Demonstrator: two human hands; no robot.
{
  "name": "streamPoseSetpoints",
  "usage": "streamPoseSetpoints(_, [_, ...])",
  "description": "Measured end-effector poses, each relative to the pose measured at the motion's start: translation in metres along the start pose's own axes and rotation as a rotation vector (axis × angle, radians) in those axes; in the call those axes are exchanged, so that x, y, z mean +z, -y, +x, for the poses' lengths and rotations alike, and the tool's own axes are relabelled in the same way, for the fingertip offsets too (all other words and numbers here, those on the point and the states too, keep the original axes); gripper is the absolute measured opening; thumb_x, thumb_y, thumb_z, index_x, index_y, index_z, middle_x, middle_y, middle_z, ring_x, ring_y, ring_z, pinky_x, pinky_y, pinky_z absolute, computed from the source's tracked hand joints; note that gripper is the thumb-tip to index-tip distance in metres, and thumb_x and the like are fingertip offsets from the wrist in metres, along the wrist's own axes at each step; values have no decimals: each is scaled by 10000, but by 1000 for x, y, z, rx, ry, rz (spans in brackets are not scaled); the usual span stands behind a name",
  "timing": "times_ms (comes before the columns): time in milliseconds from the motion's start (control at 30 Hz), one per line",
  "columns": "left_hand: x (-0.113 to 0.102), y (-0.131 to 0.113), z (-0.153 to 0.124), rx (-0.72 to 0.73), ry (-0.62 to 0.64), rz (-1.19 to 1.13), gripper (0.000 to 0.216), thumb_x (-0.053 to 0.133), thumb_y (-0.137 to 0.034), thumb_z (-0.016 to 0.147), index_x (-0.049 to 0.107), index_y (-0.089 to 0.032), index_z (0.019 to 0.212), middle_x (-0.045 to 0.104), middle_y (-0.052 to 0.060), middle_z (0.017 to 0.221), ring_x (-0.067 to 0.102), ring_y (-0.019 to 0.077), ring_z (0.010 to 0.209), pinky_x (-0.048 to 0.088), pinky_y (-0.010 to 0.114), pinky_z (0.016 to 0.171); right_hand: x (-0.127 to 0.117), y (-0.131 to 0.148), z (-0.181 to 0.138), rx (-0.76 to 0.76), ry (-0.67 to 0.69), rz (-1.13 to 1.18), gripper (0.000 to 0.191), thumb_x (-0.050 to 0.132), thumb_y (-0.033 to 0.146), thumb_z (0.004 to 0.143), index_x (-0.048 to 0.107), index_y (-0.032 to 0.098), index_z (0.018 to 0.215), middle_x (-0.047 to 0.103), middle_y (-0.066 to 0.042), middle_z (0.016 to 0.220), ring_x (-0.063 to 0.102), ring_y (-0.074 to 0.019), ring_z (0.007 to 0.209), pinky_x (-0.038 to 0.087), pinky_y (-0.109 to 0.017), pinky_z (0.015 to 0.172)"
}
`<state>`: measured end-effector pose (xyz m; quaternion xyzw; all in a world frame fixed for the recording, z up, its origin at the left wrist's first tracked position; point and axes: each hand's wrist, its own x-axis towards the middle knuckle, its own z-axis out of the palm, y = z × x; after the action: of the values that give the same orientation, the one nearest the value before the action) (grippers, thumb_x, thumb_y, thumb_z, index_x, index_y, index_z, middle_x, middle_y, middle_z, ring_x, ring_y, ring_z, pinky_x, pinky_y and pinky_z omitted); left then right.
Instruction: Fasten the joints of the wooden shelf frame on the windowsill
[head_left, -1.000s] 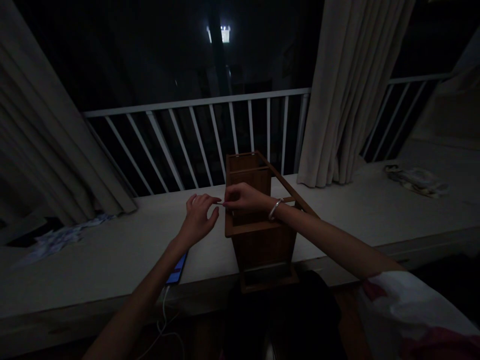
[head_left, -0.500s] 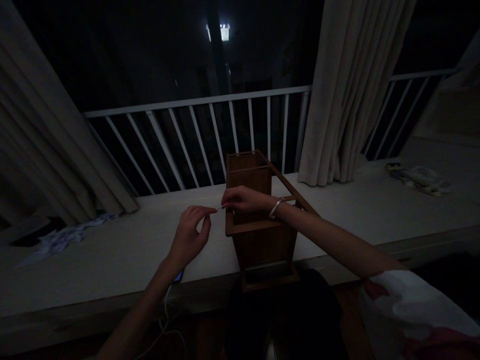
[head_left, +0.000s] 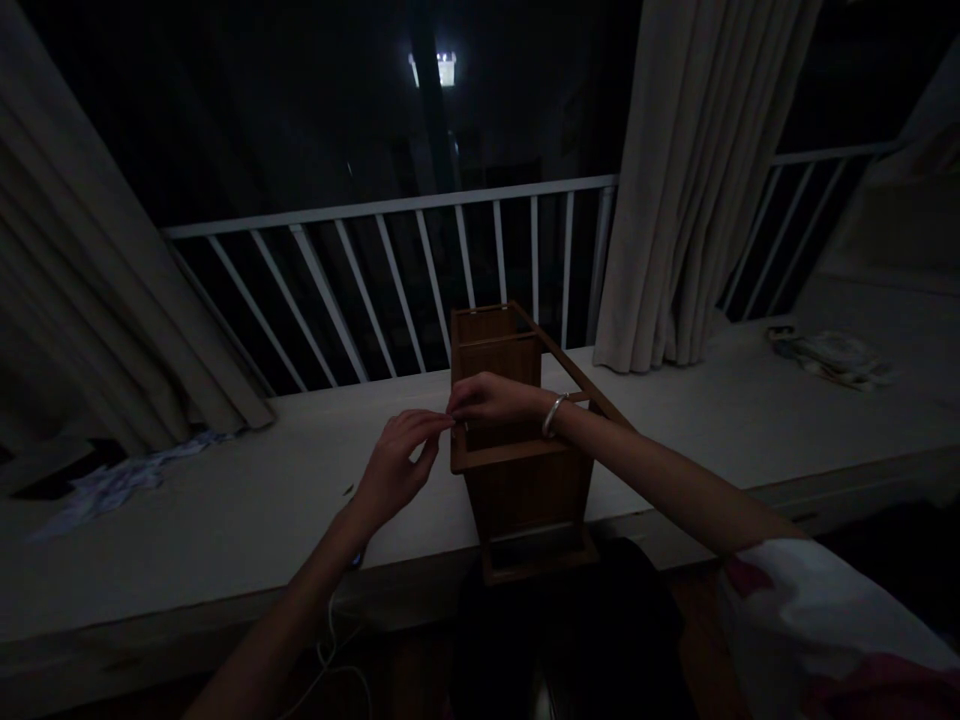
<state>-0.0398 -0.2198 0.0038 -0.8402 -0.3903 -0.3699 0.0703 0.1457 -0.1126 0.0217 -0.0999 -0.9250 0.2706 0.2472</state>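
Worked with both hands at the left rail of a wooden frame, just short of its near left corner. Reached in from the left with the left hand, fingers stretched forward, thumb bent beneath, tips meeting those of the right hand. Passed the right forearm, with a bracelet at the wrist, over the frame's open side, and curled the right fingers in. Could not tell whether gripping something small between the fingertips or only touching.

Found the wooden frame at the front edge of the window ledge, with its far end toward the railing at the back edge and its near end jutting past the front edge above dark clothing.

Judged the body of the frame as already together: saw the near panel and an inner panel in place. Judged the spot under the fingertips as unfinished, though too dim and too covered for certainty. Could not tell how much was left beyond that.

Noticed also a small dark scrap on the ledge near the left forearm, and a white cord hanging below the front edge.
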Motion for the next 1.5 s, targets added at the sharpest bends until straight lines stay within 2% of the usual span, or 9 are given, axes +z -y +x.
streamPoseSetpoints(200, [-1, 24, 18, 155, 96, 136, 185, 482, -231, 805, 605, -235, 944, 619, 42, 965, 518, 173, 931, 354, 359, 815, -1, 2, 0, 46, 27, 75, 246, 572, 312, 730, 649, 121, 865, 619, -23, 809, 548, -96, 765, 403, -206, 721])
streamPoseSetpoints(400, [0, 25, 26, 203, 144, 135, 175, 482, -264, 809, 620, -242, 913, 624, 38, 932, 508, 171, 899, 363, 331, 770, -3, -4, 3, 108, 25, 148, 228, 554, 253, 731, 645, 103, 876, 636, -22, 819, 559, -103, 773, 413, -216, 733])
streamPoseSetpoints(600, [10, 22, 34, 123, 87, 114, 173, 483, -286, 805, 633, -203, 820, 589, 40, 757, 501, 157, 774, 377, 304, 718, -5, -20, 7, 223, -250, 198, 218, 514, 192, 732, 634, 99, 887, 642, -42, 857, 568, -102, 778, 425, -248, 759])
streamPoseSetpoints(833, [23, 23, 39, -61, -17, -58, 166, 519, -275, 770, 626, -187, 863, 572, 17, 705, 514, 131, 693, 393, 276, 687, -5, -20, 8, 233, -296, 186, 196, 481, 130, 711, 637, 86, 822, 637, -35, 787, 563, -99, 737, 431, -245, 732])
streamPoseSetpoints(1000, [29, 25, 38, -186, -15, -209, 199, 486, -249, 772, 616, -185, 908, 610, 7, 751, 528, 110, 649, 398, 239, 631, -4, -24, 10, 233, -386, 207, 221, 470, 108, 699, 606, 97, 873, 621, -38, 834, 554, -99, 762, 431, -247, 733])
streamPoseSetpoints(1133, [29, 27, 35, -202, 16, -263, 209, 453, -277, 794, 626, -177, 853, 625, 24, 797, 549, 133, 732, 409, 253, 672, -3, -28, 12, 224, -471, 168, 176, 495, 121, 679, 570, 107, 838, 582, -20, 790, 532, -94, 728, 429, -240, 701])
streamPoseSetpoints(1267, [27, 29, 30, -188, 35, -320, 258, 408, -298, 827, 621, -176, 907, 610, 38, 832, 546, 147, 810, 410, 282, 754, -2, -28, 12, 241, -523, 151, 154, 504, 121, 666, 524, 115, 819, 529, 5, 734, 500, -81, 667, 419, -224, 643])
streamPoseSetpoints(1400, [27, 35, 25, -132, 28, -337, 262, 400, -286, 841, 608, -195, 971, 573, 36, 829, 527, 144, 832, 403, 298, 790, -1, -25, 11, 246, -516, 156, 135, 535, 158, 679, 508, 118, 805, 515, 9, 728, 485, -74, 654, 409, -214, 627])
streamPoseSetpoints(1500, [29, 42, 23, -100, -10, -292, 233, 438, -280, 826, 613, -209, 962, 555, 41, 862, 507, 152, 875, 397, 316, 813, 0, -19, 10, 229, -430, 245, 216, 585, 243, 684, 483, 129, 836, 522, 17, 713, 488, -66, 630, 409, -202, 602])
